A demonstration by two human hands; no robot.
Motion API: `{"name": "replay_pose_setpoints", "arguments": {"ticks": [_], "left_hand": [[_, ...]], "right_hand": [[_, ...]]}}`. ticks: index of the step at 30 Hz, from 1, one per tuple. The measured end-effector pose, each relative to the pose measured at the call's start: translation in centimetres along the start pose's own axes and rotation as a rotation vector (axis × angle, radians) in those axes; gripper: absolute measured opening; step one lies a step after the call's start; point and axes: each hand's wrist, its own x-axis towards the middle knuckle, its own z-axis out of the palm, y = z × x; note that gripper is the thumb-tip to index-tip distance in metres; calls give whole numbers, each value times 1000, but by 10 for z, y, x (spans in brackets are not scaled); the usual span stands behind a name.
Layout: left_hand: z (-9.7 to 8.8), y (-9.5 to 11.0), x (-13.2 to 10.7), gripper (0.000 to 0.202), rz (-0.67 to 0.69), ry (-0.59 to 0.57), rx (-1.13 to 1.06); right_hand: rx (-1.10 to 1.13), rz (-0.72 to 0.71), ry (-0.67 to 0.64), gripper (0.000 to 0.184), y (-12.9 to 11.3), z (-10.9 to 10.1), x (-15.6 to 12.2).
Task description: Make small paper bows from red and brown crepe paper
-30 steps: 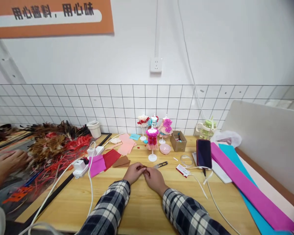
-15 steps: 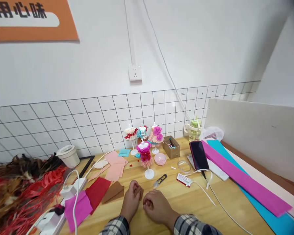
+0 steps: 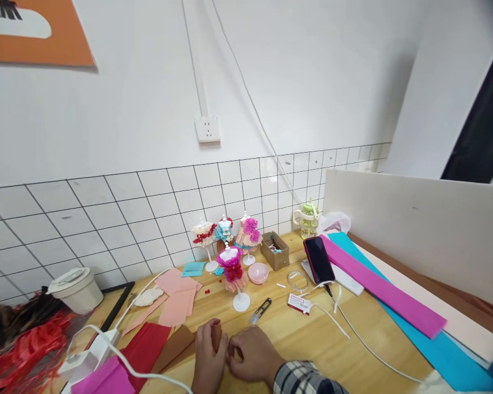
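Four dress forms (image 3: pixel 233 269) stand dressed | brown piece (image 3: pixel 217 335), apart from them, sits in the left hand's (image 3: pixel 208 353) curled fingers near the snips (image 3: pixel 261 310) | right hand (image 3: pixel 255 353) curls alongside, its grip hidden from me | peach sheets (image 3: pixel 178 302) lie loose, seemingly unused

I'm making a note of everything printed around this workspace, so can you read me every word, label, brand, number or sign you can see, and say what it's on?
No text can be read in full.
Orange sign: dark characters, cut off by the picture's edge.
White-and-red card: print too small and blurred to read.
Green-lidded bottle: small marks, too small to tell whether they are letters.
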Motion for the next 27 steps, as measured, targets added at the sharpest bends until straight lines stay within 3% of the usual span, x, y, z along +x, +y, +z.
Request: {"name": "replay_pose_setpoints", "arguments": {"ticks": [2,6,14,20,24,27], "left_hand": [[-4,2,-3,32,30,-17,20],[-4,9,-8,36,43,-177,102],[5,35,-6,17,71,-412,120],[5,51,-8,12,88,-403,191],[5,55,-9,21,121,-433,239],[5,57,-9,24,108,-434,273]], "right_hand": [[18,-1,6,20,0,-1,-1],[25,-8,16,19,-2,-2,-5],[31,-43,-1,14,12,1,-5],[137,-168,-11,9,13,-5,-18],[171,-273,-90,20,10,-10,-28],[201,-256,-94,24,9,-12,-31]]}}
